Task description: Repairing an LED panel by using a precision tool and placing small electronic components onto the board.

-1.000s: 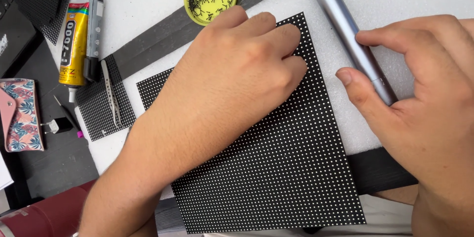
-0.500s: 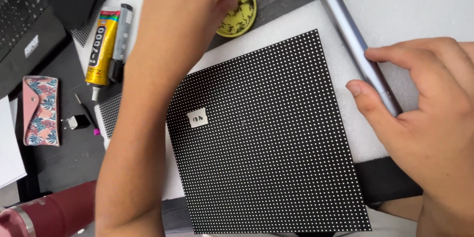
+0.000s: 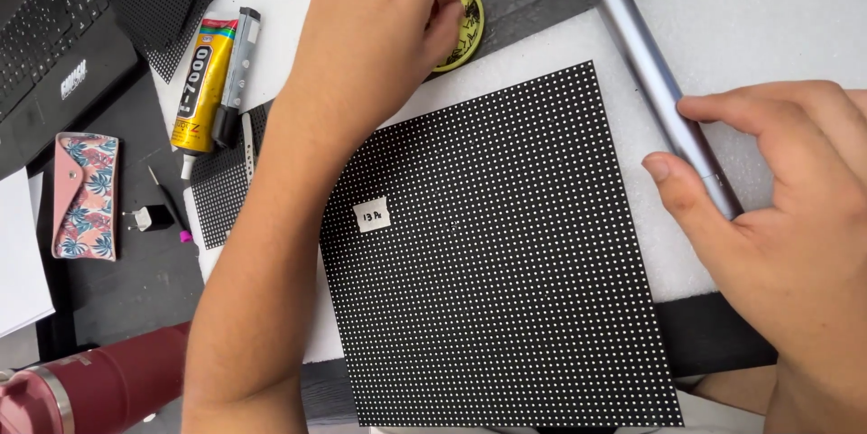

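A square black panel (image 3: 506, 262) covered in a grid of white dots lies flat on white foam (image 3: 786, 18), with a small white label (image 3: 372, 214) near its left edge. My left hand (image 3: 379, 28) reaches across the panel's upper left corner, its fingers curled on a round yellow tin (image 3: 471, 28) just behind the panel. My right hand (image 3: 777, 217) is at the panel's right side, thumb and fingers gripping the lower end of a silver cylindrical tool (image 3: 641, 55) that slants up and away over the foam.
Left of the panel lie a yellow glue tube (image 3: 200, 82), a grey marker (image 3: 237, 64) and a small dotted panel piece (image 3: 221, 195). Further left sit a laptop (image 3: 54, 37), a floral pouch (image 3: 86, 195) and white paper (image 3: 18, 253). A maroon bottle (image 3: 99, 389) lies at the bottom left.
My left hand lifted off the panel, uncovering the label, and moved up to the yellow tin, where it has settled. My right hand still grips the silver tool.
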